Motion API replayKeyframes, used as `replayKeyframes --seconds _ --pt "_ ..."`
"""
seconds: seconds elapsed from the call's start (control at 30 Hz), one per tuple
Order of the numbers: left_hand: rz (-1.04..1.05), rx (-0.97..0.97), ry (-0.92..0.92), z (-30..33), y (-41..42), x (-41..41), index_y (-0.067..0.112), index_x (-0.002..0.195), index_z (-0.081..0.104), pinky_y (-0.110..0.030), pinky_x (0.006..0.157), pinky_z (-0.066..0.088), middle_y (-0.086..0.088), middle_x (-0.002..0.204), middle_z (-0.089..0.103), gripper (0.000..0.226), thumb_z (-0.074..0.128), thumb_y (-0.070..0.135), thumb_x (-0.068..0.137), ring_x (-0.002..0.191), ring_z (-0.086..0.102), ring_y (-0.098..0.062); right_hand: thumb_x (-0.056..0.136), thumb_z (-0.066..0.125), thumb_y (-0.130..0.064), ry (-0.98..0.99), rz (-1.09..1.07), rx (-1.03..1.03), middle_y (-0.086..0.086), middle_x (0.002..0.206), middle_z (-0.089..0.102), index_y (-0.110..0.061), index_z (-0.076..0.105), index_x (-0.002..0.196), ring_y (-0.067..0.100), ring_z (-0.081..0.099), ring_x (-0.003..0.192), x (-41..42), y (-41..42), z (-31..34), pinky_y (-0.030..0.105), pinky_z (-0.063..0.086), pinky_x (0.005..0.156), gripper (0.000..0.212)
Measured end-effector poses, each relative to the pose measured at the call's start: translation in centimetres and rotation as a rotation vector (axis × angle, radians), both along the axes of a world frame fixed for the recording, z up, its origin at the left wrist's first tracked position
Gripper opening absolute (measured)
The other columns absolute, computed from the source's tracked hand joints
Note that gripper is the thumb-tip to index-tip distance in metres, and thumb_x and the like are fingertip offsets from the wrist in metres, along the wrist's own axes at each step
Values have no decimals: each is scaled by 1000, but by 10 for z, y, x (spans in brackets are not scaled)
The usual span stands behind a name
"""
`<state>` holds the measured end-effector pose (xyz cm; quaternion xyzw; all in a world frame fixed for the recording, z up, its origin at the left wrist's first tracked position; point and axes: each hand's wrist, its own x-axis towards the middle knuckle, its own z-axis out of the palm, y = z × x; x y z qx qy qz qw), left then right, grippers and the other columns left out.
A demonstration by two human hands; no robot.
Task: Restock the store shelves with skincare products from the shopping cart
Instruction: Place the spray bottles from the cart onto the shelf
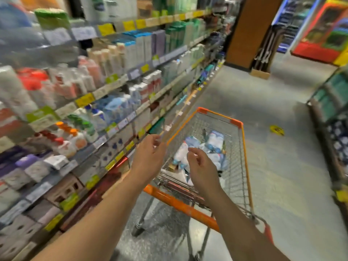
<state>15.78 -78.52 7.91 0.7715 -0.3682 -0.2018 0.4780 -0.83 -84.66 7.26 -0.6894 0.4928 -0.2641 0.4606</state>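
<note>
An orange-rimmed wire shopping cart (242, 140) stands in the aisle in front of me. Several white and blue skincare bottles and packs (211, 147) lie in its basket. My left hand (148, 157) hovers above the cart's near left corner, fingers loosely curled, holding nothing. My right hand (202, 170) hangs over the cart's near end, fingers also relaxed and empty. The store shelves (105, 91) run along my left, packed with bottles, tubes and boxes. The picture is blurred by motion.
Yellow and white price tags (84, 99) line the shelf edges. A brown pillar (248, 31) stands at the aisle's far end. Another shelf unit (331, 110) is on the right. A yellow sticker (276, 129) marks the grey floor.
</note>
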Motion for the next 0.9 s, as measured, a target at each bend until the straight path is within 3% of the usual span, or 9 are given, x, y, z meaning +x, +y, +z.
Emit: replayKeyframes --seconds 0.07,0.13,0.23,0.37,0.43,0.5,0.7,0.9 --pt "-62 36 13 -14 -9 -21 18 133 58 -33 80 47 5 112 64 33 56 34 103 98 61 -15 106 48 -48 54 -16 16 -16 105 62 -37 57 134 -3 59 89 -25 -3 -11 20 41 67 31" --pt "-141 95 -11 -29 -16 -38 18 136 58 -29 79 45 0 119 66 37 55 36 104 100 61 -15 105 49 -49 113 -30 -3 -7 117 66 -33 57 135 7 62 95 -45 -6 -26 26 43 74 35" --pt "-275 209 -141 -58 -16 -57 20 143 56 -38 102 45 -1 134 60 43 51 41 105 126 53 -21 103 49 -52 306 -35 -30 1 134 61 -26 54 143 18 57 119 -68 -6 -56 36 47 94 48" --pt "-440 502 -531 -92 2 -69 30 152 45 -48 122 26 6 156 48 55 34 56 104 150 32 -21 100 41 -61 747 23 -46 5 143 57 -26 50 145 30 47 134 -93 13 -95 50 36 113 57" --pt "-493 551 -595 -100 1 -70 36 158 34 -55 127 8 13 165 33 63 25 64 103 158 15 -17 100 40 -59 738 19 -61 2 145 55 -28 49 145 28 44 137 -98 18 -103 54 31 116 56" --pt "-525 602 -580 -103 -6 -69 35 162 23 -57 127 0 15 170 20 69 21 67 102 159 4 -15 99 39 -59 716 18 -70 -1 145 54 -32 47 148 26 43 138 -96 17 -104 57 28 117 56" --pt "-582 745 -559 -98 -20 -65 34 158 36 -52 123 24 7 167 31 72 26 71 97 154 24 -17 96 38 -58 739 77 -62 -3 143 56 -29 60 135 23 49 135 -88 8 -98 55 28 117 54" --pt "-571 756 -528 -95 -35 -62 35 156 38 -48 122 29 11 167 30 69 35 68 95 154 23 -15 96 41 -53 727 80 -35 -2 151 51 -27 58 140 24 43 140 -84 -6 -94 58 22 121 54"
